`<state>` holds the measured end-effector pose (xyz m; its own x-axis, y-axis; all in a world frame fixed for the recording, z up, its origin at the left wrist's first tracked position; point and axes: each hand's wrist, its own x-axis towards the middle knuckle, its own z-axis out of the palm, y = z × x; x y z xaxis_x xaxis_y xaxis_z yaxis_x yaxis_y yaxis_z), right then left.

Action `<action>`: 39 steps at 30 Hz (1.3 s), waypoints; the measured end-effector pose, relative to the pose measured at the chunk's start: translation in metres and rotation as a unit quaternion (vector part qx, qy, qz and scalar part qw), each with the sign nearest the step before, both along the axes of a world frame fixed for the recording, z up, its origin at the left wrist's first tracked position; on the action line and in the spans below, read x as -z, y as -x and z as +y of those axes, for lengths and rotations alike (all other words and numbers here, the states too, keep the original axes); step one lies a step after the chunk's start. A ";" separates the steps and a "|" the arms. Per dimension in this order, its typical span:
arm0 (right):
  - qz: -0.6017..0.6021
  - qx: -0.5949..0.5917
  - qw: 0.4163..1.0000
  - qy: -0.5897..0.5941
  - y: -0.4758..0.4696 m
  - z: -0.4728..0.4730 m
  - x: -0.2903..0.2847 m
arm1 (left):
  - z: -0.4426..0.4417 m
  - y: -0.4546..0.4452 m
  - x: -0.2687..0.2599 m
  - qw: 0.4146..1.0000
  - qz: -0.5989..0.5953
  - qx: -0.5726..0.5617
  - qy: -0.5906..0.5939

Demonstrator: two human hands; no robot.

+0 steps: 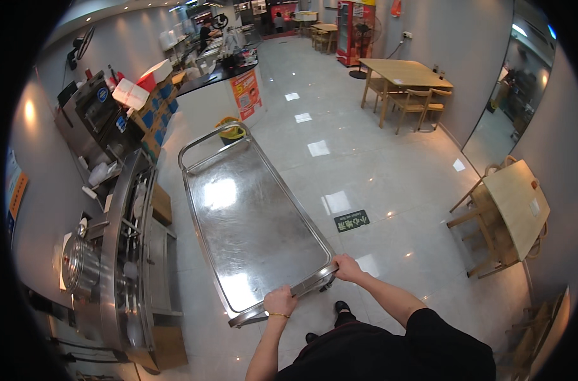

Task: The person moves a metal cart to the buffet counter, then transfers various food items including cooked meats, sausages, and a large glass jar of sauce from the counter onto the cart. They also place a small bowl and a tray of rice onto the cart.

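A stainless steel trolley point(260, 224) stands in front of me, its flat top bare and shining with lamp reflections. My left hand point(280, 301), with a thin gold-coloured bracelet at the wrist, grips the near handle bar. Farther right on the same bar, my right hand point(347, 267) is closed around it near the corner. A second raised rail of bent tube rises at the trolley's far end. One caster shows below the near right corner, close to my black shoes.
Left stands a steel counter point(108, 281) with a lidded pot point(79, 264). Beyond the trolley are a yellow-rimmed bin point(231, 133) and a white counter point(205, 107). Wooden tables point(403, 72) point(515, 209) with chairs stand right. A floor sticker point(351, 221) lies beside the trolley. A person point(206, 34) is far off.
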<state>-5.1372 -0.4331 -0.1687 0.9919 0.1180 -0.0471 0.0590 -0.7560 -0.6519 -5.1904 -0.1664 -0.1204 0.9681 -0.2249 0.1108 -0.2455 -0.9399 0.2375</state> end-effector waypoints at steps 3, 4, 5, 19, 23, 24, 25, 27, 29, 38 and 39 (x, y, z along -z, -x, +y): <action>0.013 0.029 0.999 0.032 -0.015 -0.013 -0.002 | -0.011 -0.035 -0.002 1.000 0.011 0.013 -0.013; 0.021 0.033 0.999 0.037 -0.023 -0.016 0.000 | -0.014 -0.046 -0.001 1.000 0.015 0.014 -0.022; 0.018 0.044 0.998 0.037 -0.033 -0.020 0.002 | -0.018 -0.059 -0.001 0.999 0.019 0.014 -0.029; -0.020 0.045 0.999 0.005 -0.267 -0.134 0.003 | -0.132 -0.327 0.004 0.990 0.054 -0.012 -0.130; -0.018 0.072 0.997 -0.016 -0.343 -0.179 0.008 | -0.178 -0.410 0.008 0.990 0.063 -0.001 -0.123; -0.020 0.078 0.997 -0.013 -0.365 -0.187 0.005 | -0.187 -0.434 0.008 0.991 0.057 -0.001 -0.122; -0.021 0.083 0.996 -0.010 -0.386 -0.195 0.003 | -0.194 -0.456 0.009 0.991 0.052 0.003 -0.126; -0.033 0.093 0.995 -0.022 -0.427 -0.209 -0.005 | -0.204 -0.500 0.010 0.990 0.036 0.009 -0.134; -0.021 0.111 0.993 -0.030 -0.469 -0.217 -0.007 | -0.217 -0.545 0.010 0.990 0.044 0.015 -0.133; 0.086 0.249 0.965 0.023 -0.592 -0.278 0.000 | -0.262 -0.779 0.005 0.990 0.035 0.053 -0.129; 0.124 0.250 0.960 0.005 -0.588 -0.300 0.018 | -0.269 -0.810 0.001 0.989 0.029 0.065 -0.131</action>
<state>-4.5490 -0.7327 -0.1868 0.8827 -0.3717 -0.2876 -0.4689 -0.6556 -0.5919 -4.3805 -0.4357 -0.1212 0.9318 -0.3622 -0.0229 -0.3621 -0.9321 0.0076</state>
